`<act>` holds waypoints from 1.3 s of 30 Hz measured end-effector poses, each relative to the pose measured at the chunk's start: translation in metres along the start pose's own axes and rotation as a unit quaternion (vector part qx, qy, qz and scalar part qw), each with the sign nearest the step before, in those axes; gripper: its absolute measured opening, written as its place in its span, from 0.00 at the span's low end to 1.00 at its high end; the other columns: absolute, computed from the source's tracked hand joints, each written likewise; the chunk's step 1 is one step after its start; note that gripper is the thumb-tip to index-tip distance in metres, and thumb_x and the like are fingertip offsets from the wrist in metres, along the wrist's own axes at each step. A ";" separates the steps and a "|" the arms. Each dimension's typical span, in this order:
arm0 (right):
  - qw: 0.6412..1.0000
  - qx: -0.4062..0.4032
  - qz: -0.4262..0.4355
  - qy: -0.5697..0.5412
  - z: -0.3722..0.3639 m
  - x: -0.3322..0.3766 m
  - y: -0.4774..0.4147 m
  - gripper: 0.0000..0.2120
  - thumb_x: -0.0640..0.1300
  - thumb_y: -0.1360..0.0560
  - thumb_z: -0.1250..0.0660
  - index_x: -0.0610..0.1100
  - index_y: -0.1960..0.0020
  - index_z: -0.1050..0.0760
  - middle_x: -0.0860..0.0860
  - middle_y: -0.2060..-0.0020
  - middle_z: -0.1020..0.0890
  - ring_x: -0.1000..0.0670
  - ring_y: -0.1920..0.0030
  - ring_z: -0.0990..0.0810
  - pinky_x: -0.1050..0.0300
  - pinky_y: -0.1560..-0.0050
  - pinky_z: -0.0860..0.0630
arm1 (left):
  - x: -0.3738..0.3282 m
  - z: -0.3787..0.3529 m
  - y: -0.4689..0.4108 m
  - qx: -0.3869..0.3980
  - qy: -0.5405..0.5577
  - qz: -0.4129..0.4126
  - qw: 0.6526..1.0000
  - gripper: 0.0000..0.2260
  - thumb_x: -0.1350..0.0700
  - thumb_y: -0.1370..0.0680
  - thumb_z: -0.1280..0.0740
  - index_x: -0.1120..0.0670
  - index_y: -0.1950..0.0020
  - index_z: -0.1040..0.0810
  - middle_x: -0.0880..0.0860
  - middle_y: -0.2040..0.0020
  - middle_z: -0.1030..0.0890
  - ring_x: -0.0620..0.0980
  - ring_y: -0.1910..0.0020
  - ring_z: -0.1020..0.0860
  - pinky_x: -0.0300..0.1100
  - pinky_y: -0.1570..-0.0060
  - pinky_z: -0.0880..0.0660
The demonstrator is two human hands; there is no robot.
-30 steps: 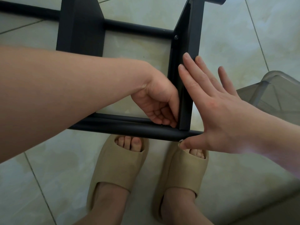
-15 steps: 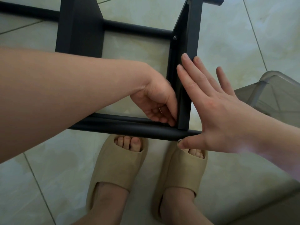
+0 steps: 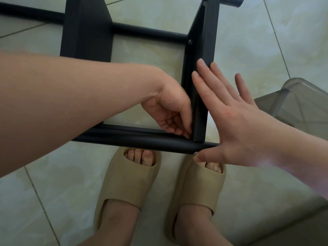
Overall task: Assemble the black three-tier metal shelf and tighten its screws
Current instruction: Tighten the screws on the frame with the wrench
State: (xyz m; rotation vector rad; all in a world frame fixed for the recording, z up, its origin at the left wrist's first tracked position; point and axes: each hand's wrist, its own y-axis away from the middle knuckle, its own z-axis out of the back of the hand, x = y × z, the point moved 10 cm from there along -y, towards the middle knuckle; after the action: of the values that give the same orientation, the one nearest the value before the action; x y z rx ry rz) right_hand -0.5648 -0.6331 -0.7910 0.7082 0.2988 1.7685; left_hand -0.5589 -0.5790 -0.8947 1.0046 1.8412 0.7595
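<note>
Soft daylight; faint shadows; wide-angle edge bending; sharp focus

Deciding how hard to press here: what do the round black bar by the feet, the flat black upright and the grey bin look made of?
The round black bar looks like metal tube, matt black coating, soft sheen along it. The flat black upright is probably thin folded sheet metal, same matt finish. The grey bin is translucent plastic; its ribs show through.

Bare floor [image 3: 257, 41] lies open right of the shelf [image 3: 87, 27]; a clear bin [image 3: 305, 100] blocks the near right.
</note>
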 end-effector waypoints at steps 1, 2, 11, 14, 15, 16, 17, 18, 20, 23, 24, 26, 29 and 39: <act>1.000 0.000 -0.001 0.000 0.000 0.000 0.000 0.67 0.75 0.39 0.34 0.47 0.19 0.70 0.55 0.22 0.72 0.54 0.22 0.73 0.38 0.21 0.64 | 0.000 0.000 0.000 0.001 0.003 -0.003 1.000 0.09 0.66 0.24 0.34 0.57 0.59 0.16 0.53 0.62 0.17 0.45 0.64 0.22 0.35 0.60 0.25; 1.000 0.001 -0.001 0.001 0.000 0.000 0.000 0.67 0.75 0.39 0.33 0.47 0.19 0.70 0.55 0.22 0.72 0.54 0.22 0.74 0.38 0.21 0.64 | -0.001 -0.001 0.000 0.002 0.007 -0.006 1.000 0.08 0.65 0.24 0.34 0.57 0.59 0.16 0.53 0.62 0.17 0.45 0.64 0.22 0.35 0.60 0.25; 1.000 -0.001 0.001 0.002 0.000 0.001 0.000 0.66 0.76 0.40 0.38 0.46 0.19 0.69 0.55 0.21 0.72 0.54 0.22 0.73 0.38 0.22 0.64 | 0.002 0.002 -0.004 -0.020 -0.013 0.004 1.000 0.05 0.63 0.23 0.33 0.56 0.56 0.19 0.51 0.63 0.18 0.44 0.65 0.23 0.35 0.61 0.25; 1.000 0.000 0.001 0.002 0.000 0.001 -0.001 0.66 0.77 0.40 0.38 0.46 0.19 0.69 0.55 0.21 0.72 0.53 0.22 0.73 0.38 0.21 0.63 | 0.001 0.001 -0.003 -0.010 -0.019 0.013 1.000 0.07 0.63 0.23 0.33 0.56 0.59 0.17 0.51 0.63 0.18 0.44 0.66 0.23 0.34 0.62 0.25; 1.000 0.001 0.000 0.001 0.000 0.000 -0.001 0.66 0.77 0.40 0.37 0.46 0.19 0.70 0.55 0.21 0.72 0.53 0.22 0.73 0.38 0.21 0.63 | 0.000 0.000 -0.003 -0.008 -0.017 0.010 1.000 0.08 0.64 0.23 0.33 0.56 0.60 0.17 0.51 0.63 0.18 0.44 0.65 0.23 0.34 0.62 0.25; 1.000 0.002 0.000 0.001 0.000 0.000 0.000 0.67 0.76 0.40 0.37 0.46 0.19 0.70 0.55 0.21 0.72 0.53 0.22 0.73 0.37 0.21 0.63 | -0.001 0.000 -0.003 -0.007 -0.014 0.006 1.000 0.09 0.65 0.23 0.34 0.56 0.60 0.17 0.51 0.63 0.18 0.44 0.65 0.23 0.34 0.61 0.26; 1.000 0.002 0.000 0.001 0.000 0.000 0.000 0.67 0.76 0.40 0.36 0.46 0.19 0.70 0.55 0.21 0.72 0.53 0.22 0.73 0.37 0.21 0.63 | -0.001 0.000 -0.003 -0.007 -0.008 0.002 1.000 0.10 0.66 0.23 0.34 0.56 0.60 0.17 0.52 0.63 0.18 0.44 0.65 0.23 0.35 0.60 0.26; 1.000 0.003 0.000 0.002 0.000 0.000 0.000 0.67 0.76 0.40 0.36 0.46 0.19 0.70 0.55 0.21 0.72 0.53 0.22 0.73 0.37 0.21 0.63 | -0.001 0.000 -0.003 -0.007 -0.001 -0.001 1.000 0.09 0.66 0.23 0.34 0.56 0.59 0.17 0.52 0.63 0.18 0.45 0.64 0.22 0.35 0.59 0.26; 1.000 0.004 0.001 0.003 0.000 0.001 0.000 0.67 0.76 0.40 0.37 0.46 0.19 0.70 0.55 0.21 0.72 0.53 0.22 0.73 0.37 0.21 0.63 | -0.001 0.000 -0.004 -0.009 0.012 -0.008 1.000 0.08 0.65 0.22 0.35 0.57 0.57 0.18 0.52 0.62 0.18 0.45 0.63 0.22 0.36 0.58 0.26; 1.000 0.003 0.002 0.001 0.000 0.001 0.000 0.67 0.76 0.40 0.36 0.46 0.19 0.69 0.55 0.21 0.72 0.53 0.22 0.73 0.37 0.21 0.64 | 0.000 0.001 -0.005 -0.016 0.000 -0.008 1.000 0.05 0.63 0.22 0.34 0.57 0.54 0.19 0.51 0.62 0.18 0.45 0.63 0.22 0.36 0.58 0.26; 1.000 0.002 0.002 0.000 0.000 0.001 0.000 0.67 0.76 0.40 0.36 0.46 0.19 0.69 0.55 0.21 0.72 0.53 0.22 0.73 0.37 0.21 0.64 | 0.001 0.001 -0.005 -0.016 -0.009 -0.003 1.000 0.05 0.63 0.22 0.33 0.56 0.55 0.19 0.51 0.62 0.18 0.44 0.64 0.23 0.35 0.59 0.26; 1.000 0.001 0.003 0.000 0.000 0.001 0.000 0.67 0.76 0.39 0.35 0.46 0.19 0.69 0.55 0.21 0.72 0.53 0.22 0.73 0.37 0.21 0.63 | 0.002 0.001 -0.004 -0.012 -0.016 0.007 1.000 0.05 0.62 0.22 0.33 0.56 0.55 0.18 0.51 0.63 0.18 0.44 0.65 0.23 0.34 0.62 0.25; 1.000 -0.001 0.005 0.001 -0.001 0.001 0.000 0.66 0.77 0.40 0.37 0.46 0.19 0.69 0.55 0.21 0.71 0.53 0.22 0.72 0.37 0.21 0.62 | 0.000 0.001 -0.003 -0.006 -0.014 0.004 1.000 0.06 0.64 0.22 0.34 0.57 0.56 0.18 0.52 0.62 0.18 0.44 0.65 0.23 0.34 0.61 0.25; 1.000 0.001 0.004 0.001 -0.001 0.000 0.000 0.67 0.76 0.40 0.35 0.46 0.19 0.69 0.55 0.21 0.71 0.53 0.22 0.73 0.36 0.21 0.62 | 0.004 0.000 -0.003 -0.006 -0.017 0.002 1.000 0.04 0.60 0.22 0.33 0.56 0.52 0.19 0.50 0.61 0.18 0.45 0.63 0.23 0.37 0.57 0.26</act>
State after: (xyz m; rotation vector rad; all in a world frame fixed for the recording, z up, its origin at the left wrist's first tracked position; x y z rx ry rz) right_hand -0.5655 -0.6326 -0.7919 0.7095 0.2994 1.7759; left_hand -0.5611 -0.5774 -0.8989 1.0077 1.8055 0.7501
